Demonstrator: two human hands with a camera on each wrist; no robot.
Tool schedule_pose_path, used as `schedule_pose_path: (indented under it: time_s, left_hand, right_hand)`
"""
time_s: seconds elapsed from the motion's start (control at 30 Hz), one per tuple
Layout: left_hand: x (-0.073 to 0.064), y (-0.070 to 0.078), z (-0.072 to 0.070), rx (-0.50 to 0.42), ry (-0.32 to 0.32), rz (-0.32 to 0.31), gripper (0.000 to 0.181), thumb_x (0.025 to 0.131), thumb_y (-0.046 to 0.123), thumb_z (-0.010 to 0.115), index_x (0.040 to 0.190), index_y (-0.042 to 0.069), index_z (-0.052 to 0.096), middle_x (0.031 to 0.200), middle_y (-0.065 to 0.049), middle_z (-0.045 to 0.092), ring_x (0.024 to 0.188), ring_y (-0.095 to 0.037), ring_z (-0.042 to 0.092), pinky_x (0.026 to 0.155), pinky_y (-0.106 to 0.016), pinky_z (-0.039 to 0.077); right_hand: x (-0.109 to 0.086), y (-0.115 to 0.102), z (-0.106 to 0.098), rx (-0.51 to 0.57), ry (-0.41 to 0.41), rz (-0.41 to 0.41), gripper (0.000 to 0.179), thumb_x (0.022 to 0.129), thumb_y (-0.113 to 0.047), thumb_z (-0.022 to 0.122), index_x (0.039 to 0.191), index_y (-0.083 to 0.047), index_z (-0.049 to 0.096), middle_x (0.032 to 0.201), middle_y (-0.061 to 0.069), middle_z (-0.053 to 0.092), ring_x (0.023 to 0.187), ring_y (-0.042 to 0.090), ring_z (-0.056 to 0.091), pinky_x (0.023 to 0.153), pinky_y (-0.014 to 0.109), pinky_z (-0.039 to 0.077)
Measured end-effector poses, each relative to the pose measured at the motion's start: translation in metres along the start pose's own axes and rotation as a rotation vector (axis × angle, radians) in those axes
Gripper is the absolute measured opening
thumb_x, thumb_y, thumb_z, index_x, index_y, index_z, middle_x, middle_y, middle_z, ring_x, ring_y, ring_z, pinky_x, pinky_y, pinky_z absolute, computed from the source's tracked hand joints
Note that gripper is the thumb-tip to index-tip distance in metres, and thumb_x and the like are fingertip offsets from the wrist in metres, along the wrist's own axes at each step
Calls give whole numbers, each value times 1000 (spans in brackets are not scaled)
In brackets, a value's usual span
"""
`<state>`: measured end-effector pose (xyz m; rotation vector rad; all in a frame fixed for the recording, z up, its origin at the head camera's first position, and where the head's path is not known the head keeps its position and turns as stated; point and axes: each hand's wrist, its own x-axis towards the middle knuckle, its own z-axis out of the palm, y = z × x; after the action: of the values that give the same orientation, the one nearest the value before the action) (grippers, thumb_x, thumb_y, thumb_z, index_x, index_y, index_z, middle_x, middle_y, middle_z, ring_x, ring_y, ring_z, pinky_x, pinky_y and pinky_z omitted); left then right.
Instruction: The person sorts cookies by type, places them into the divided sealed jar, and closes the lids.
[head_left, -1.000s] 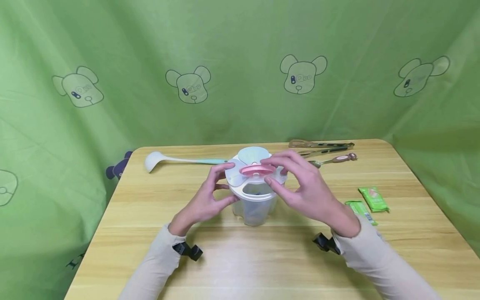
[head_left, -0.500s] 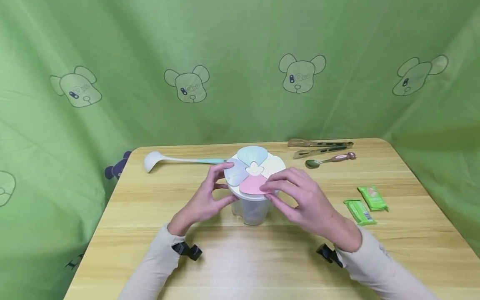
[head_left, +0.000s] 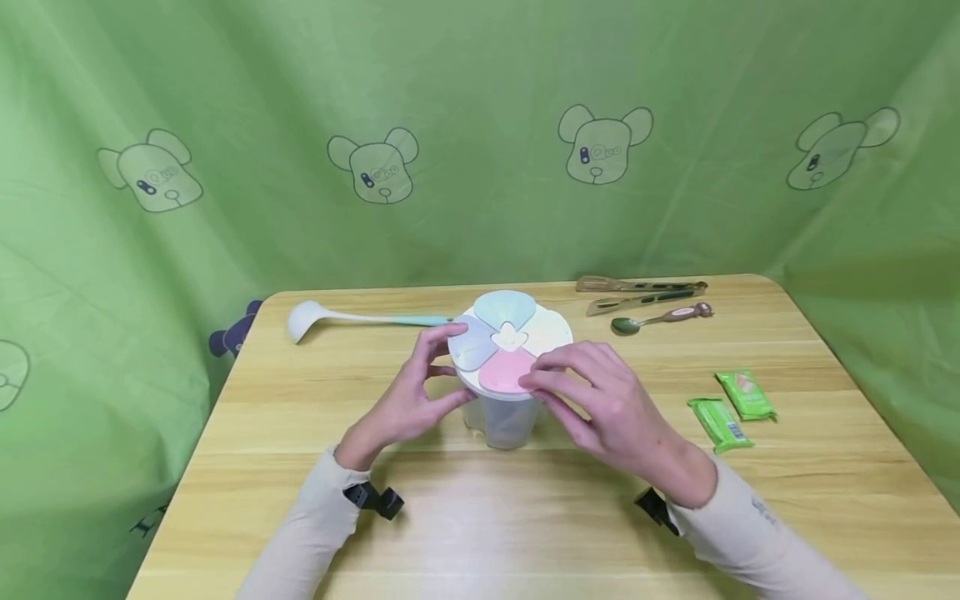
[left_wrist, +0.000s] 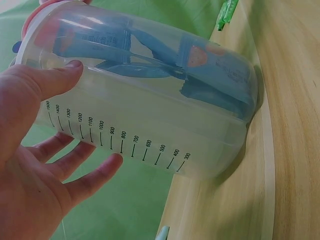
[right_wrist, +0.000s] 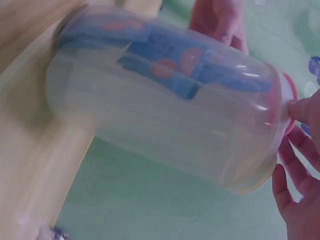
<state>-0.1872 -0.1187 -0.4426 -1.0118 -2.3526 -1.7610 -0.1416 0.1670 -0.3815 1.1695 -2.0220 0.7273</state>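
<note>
A clear plastic storage container (head_left: 510,422) stands upright on the table, its round white lid fitted with pink, blue, lilac and cream petal-shaped flaps. All the flaps lie down flat. My left hand (head_left: 405,404) grips the container's left side just below the lid, thumb in front. In the left wrist view, measuring marks run up the wall and blue packets (left_wrist: 215,70) fill one compartment. My right hand (head_left: 615,408) pinches the front edge of the pink flap (head_left: 501,371) at the rim, fingertips on top and thumb (right_wrist: 300,110) against the lid's edge.
A white ladle (head_left: 306,319) with a light-blue handle lies behind to the left. At the back right are brown tongs (head_left: 648,298) and a spoon (head_left: 626,326). Two green packets (head_left: 718,423) lie on the right. A green printed curtain (head_left: 480,217) surrounds the table (head_left: 300,408).
The pink flap, tilted up with an open hole in front of it one second ago, has swung down flat over the hole under my right hand. The left hand keeps its grip.
</note>
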Motion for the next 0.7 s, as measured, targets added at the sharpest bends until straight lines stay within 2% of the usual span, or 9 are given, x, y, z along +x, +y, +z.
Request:
schedule_pose_path:
  time_s: [0.1, 0.23, 0.43, 0.5, 0.57, 0.7]
  left_hand:
    - [0, -1, 0, -1, -2, -2, 88, 89, -6, 84, 160, 12, 35, 168, -18, 41, 141, -42, 59, 106, -47, 64]
    - [-1, -2, 0, -2, -6, -7, 88, 89, -5, 83, 160, 13, 34, 169, -18, 40, 141, -42, 58, 107, -46, 64]
    - [-1, 1, 0, -13, -23, -18, 89, 90, -8, 81, 161, 13, 32, 169, -17, 39, 143, -41, 56, 110, -48, 62]
    - [-1, 2, 0, -15, -30, -17, 89, 90, -8, 81, 161, 13, 31, 169, -17, 39, 143, -41, 56, 111, -48, 62]
    - [-1, 2, 1, -20, -37, -16, 90, 90, -8, 81, 162, 13, 30, 170, -17, 38, 144, -41, 55, 111, -49, 62]
    - [0, 0, 0, -21, -43, -25, 90, 92, -7, 80, 164, 15, 29, 174, -16, 36, 147, -43, 54, 111, -49, 61]
  right_hand:
    - [-2, 0, -1, -37, -23, -17, 25, 109, -22, 62, 116, -10, 82, 115, 8, 79, 104, 26, 73, 97, 36, 56]
    - [-3, -2, -4, -32, -59, -5, 22, 102, -15, 68, 118, -10, 81, 116, 8, 79, 106, 26, 72, 98, 37, 56]
    - [6, 6, -8, 87, -14, 15, 22, 101, -15, 71, 117, -4, 79, 115, 10, 80, 105, 26, 73, 109, 23, 54]
    - [8, 13, -12, 119, -12, 70, 25, 99, -11, 71, 122, -1, 77, 119, 13, 79, 110, 28, 72, 115, 21, 51]
    - [8, 22, -18, 135, -52, 172, 34, 97, -7, 73, 130, -3, 74, 128, 13, 78, 120, 29, 70, 121, 25, 49]
    - [1, 38, -29, 147, -213, 401, 56, 93, -9, 83, 146, -14, 67, 149, 8, 69, 141, 31, 61, 125, 50, 49]
